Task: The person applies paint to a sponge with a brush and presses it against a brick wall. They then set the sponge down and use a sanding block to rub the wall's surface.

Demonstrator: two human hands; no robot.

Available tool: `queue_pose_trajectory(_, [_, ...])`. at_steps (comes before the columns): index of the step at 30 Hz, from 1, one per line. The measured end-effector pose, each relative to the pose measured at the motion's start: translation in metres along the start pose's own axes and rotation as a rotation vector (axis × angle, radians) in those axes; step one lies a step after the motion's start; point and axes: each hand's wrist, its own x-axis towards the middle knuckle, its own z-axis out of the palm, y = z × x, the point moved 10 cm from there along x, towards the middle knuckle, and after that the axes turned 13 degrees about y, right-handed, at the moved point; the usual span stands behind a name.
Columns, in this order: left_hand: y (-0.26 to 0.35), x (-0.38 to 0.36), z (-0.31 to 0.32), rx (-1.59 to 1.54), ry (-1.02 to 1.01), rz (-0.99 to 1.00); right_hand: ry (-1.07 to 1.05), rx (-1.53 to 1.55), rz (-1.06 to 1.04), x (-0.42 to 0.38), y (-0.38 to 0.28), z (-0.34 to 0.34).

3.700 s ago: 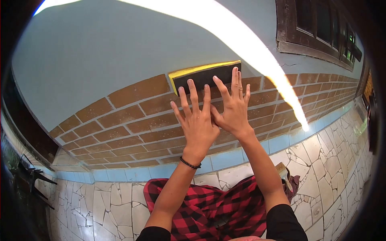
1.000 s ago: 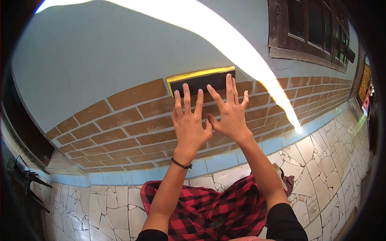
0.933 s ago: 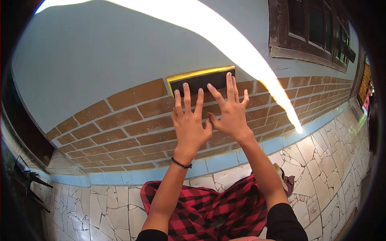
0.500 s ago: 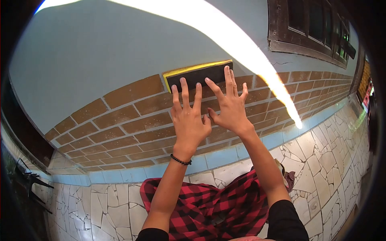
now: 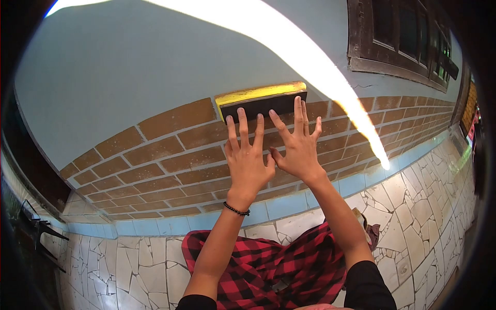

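Observation:
A black panel with a thick yellow edge [image 5: 264, 104] lies against the wall along the top row of painted brown bricks [image 5: 178, 120]. The fingertips of my left hand [image 5: 247, 155] touch its lower left part, fingers spread. My right hand [image 5: 298, 147] has its fingers apart too, with the fingertips on the panel's lower right part. Both thumbs point toward each other below it. A dark bead bracelet [image 5: 236, 208] is round my left wrist. What is behind the panel is hidden.
Plain grey-blue wall [image 5: 124, 62] rises above the bricks, crossed by a bright sunlight band. A dark wooden window frame [image 5: 398, 67] is at upper right. Light blue tiles [image 5: 284, 205] edge the broken-tile floor [image 5: 139, 263]. A dark chair [image 5: 46, 232] stands at far left. Red-and-black checked cloth [image 5: 253, 263] covers my lap.
The panel now shows more of its yellow upper edge and looks tipped differently. Both hands and the panel sit slightly lower and to the right in view; the whole view has shifted a little too.

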Motion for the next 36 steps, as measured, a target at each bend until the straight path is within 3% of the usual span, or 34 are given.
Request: queue_pose_trajectory(36, [-0.017,0.002,0.013,0.076,0.010,0.052,0.020,-0.077,-0.039,0.005,0.005,0.015])
